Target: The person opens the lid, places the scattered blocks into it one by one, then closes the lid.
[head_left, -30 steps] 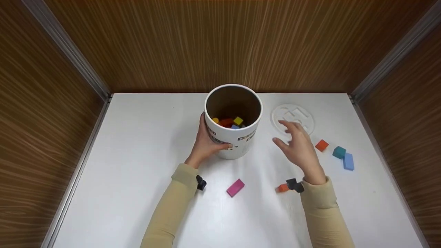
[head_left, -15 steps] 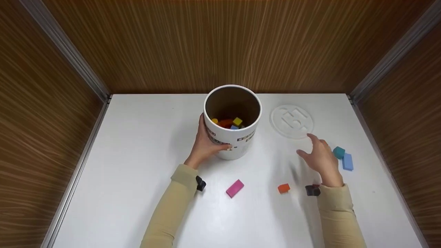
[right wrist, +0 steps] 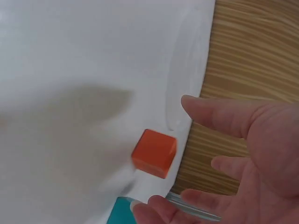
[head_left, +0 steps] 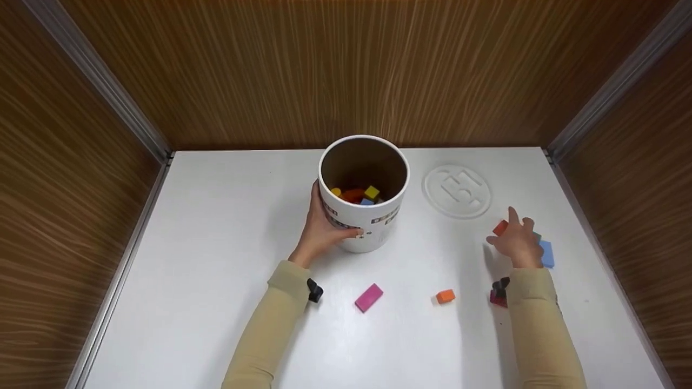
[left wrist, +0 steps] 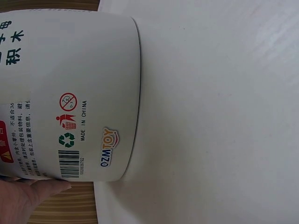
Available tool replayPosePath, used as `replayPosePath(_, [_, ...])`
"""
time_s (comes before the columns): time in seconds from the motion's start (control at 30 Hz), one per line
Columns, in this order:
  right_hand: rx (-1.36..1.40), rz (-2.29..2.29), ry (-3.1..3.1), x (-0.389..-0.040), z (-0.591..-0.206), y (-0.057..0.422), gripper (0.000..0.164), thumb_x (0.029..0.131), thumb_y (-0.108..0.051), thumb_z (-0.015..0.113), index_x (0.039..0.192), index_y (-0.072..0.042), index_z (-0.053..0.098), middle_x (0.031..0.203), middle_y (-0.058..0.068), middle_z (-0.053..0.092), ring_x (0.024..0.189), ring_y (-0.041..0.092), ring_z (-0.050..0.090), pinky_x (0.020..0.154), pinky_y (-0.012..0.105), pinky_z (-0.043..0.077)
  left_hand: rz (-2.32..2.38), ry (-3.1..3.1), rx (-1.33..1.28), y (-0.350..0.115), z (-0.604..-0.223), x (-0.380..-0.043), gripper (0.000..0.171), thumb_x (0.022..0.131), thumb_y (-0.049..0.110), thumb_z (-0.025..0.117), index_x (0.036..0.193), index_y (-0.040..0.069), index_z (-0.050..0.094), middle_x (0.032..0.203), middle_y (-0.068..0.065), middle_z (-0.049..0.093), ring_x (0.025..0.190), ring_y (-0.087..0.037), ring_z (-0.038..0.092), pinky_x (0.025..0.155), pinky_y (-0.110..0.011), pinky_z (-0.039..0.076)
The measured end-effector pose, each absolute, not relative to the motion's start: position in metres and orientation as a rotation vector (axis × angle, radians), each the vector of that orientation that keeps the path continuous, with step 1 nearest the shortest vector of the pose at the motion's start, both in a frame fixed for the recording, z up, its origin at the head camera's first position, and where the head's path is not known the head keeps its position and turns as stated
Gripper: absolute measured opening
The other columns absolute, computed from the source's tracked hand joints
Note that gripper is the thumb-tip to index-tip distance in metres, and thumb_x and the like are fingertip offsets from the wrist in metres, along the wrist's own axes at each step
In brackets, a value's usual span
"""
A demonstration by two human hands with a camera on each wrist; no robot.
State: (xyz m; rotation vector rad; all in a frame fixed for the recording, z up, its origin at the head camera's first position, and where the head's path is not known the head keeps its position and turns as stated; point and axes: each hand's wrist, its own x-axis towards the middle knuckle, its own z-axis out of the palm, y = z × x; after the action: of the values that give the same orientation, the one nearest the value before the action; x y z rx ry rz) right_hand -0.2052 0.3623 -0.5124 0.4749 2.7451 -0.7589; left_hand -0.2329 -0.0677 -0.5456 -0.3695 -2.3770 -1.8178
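Note:
A white cylindrical tub point(head_left: 381, 229) stands on the table, with several coloured blocks inside, a yellow block point(head_left: 371, 193) among them. My left hand point(head_left: 320, 232) grips its left side, thumb across the front; the left wrist view shows the printed wall point(left wrist: 84, 56). Over at the right, my right hand point(head_left: 517, 240) hovers with its fingers spread and holds nothing. Below and beside the thumb lies a red-orange cube point(right wrist: 154, 153). The fingertips partly cover a teal block point(right wrist: 120, 212). A blue rectangular block point(head_left: 547, 254) lies just right of that hand.
A translucent round lid point(head_left: 457, 192) lies right of the tub. Nearer the front are a pink block point(head_left: 368, 297), an orange block point(head_left: 445, 296) and a dark red block point(head_left: 498, 299) partly behind the right wrist. Wood-patterned walls point(head_left: 351, 70) enclose the white table point(head_left: 227, 216) on three sides.
My right hand has moved right, from beside the lid to over the red-orange and teal blocks. The left hand and the tub have stayed in place.

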Motion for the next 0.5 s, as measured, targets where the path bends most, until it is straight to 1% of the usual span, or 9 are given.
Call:
replayPosePath(0.07, [0.476, -0.761, 2.730, -0.209, -0.514, 0.366, 0.096, 0.092, -0.023, 0.066, 0.156, -0.005, -0.003, 0.148, 0.041, 0.000, 0.121, 0.065, 0.025, 0.091, 0.075, 0.035, -1.809, -2.384, -0.365, -0.067, -0.545, -0.233, 0.136, 0.056, 0.053, 0.092, 0.154, 0.042, -0.002, 0.159, 0.006, 0.019, 0.140, -0.007, 0.024, 0.116, -0.043, 0.023])
replayPosePath(0.13, [0.466, -0.756, 2.719, -0.212, -0.514, 0.369, 0.096, 0.092, -0.023, 0.065, 0.156, -0.005, -0.004, 0.148, 0.042, -0.002, 0.122, 0.067, 0.023, 0.091, 0.076, 0.033, -1.810, -2.379, -0.365, -0.068, -0.545, -0.233, 0.136, 0.056, 0.052, 0.092, 0.154, 0.042, -0.001, 0.159, 0.006, 0.019, 0.140, -0.008, 0.024, 0.116, -0.043, 0.023])
replayPosePath(0.17, [0.456, -0.750, 2.713, -0.213, -0.514, 0.370, 0.096, 0.092, -0.023, 0.065, 0.155, -0.005, -0.005, 0.148, 0.042, -0.003, 0.122, 0.068, 0.022, 0.091, 0.076, 0.033, -1.808, -2.373, -0.369, -0.068, -0.545, -0.233, 0.137, 0.055, 0.052, 0.093, 0.154, 0.041, -0.001, 0.159, 0.005, 0.020, 0.141, -0.011, 0.025, 0.116, -0.044, 0.023])
replayPosePath(0.27, [0.442, -0.727, 2.703, -0.215, -0.515, 0.374, 0.094, 0.091, -0.024, 0.062, 0.155, -0.003, -0.004, 0.147, 0.043, -0.002, 0.121, 0.071, 0.020, 0.090, 0.077, 0.031, -1.804, -2.354, -0.393, -0.068, -0.546, -0.234, 0.137, 0.055, 0.049, 0.094, 0.155, 0.038, 0.000, 0.158, 0.003, 0.021, 0.141, -0.018, 0.027, 0.116, -0.045, 0.024])
replayPosePath(0.33, [0.445, -0.718, 2.691, -0.216, -0.516, 0.376, 0.092, 0.091, -0.025, 0.060, 0.154, -0.001, -0.003, 0.146, 0.044, -0.001, 0.121, 0.071, 0.020, 0.091, 0.077, 0.030, -1.800, -2.351, -0.401, -0.068, -0.546, -0.235, 0.137, 0.055, 0.048, 0.094, 0.155, 0.037, 0.000, 0.158, 0.002, 0.022, 0.141, -0.018, 0.027, 0.116, -0.044, 0.024])
replayPosePath(0.4, [0.458, -0.721, 2.680, -0.216, -0.516, 0.378, 0.089, 0.092, -0.025, 0.059, 0.154, 0.002, 0.001, 0.145, 0.044, 0.002, 0.121, 0.070, 0.022, 0.092, 0.075, 0.031, -1.797, -2.359, -0.397, -0.067, -0.546, -0.235, 0.137, 0.056, 0.049, 0.094, 0.155, 0.038, 0.000, 0.158, 0.002, 0.022, 0.141, -0.014, 0.027, 0.116, -0.043, 0.024])
replayPosePath(0.5, [0.458, -0.711, 2.682, -0.214, -0.517, 0.379, 0.081, 0.092, -0.025, 0.058, 0.150, 0.009, 0.012, 0.136, 0.045, 0.018, 0.114, 0.063, 0.033, 0.089, 0.070, 0.037, -1.789, -2.377, -0.385, -0.067, -0.547, -0.234, 0.137, 0.056, 0.051, 0.093, 0.154, 0.040, -0.001, 0.158, 0.003, 0.021, 0.140, -0.008, 0.026, 0.116, -0.043, 0.023])
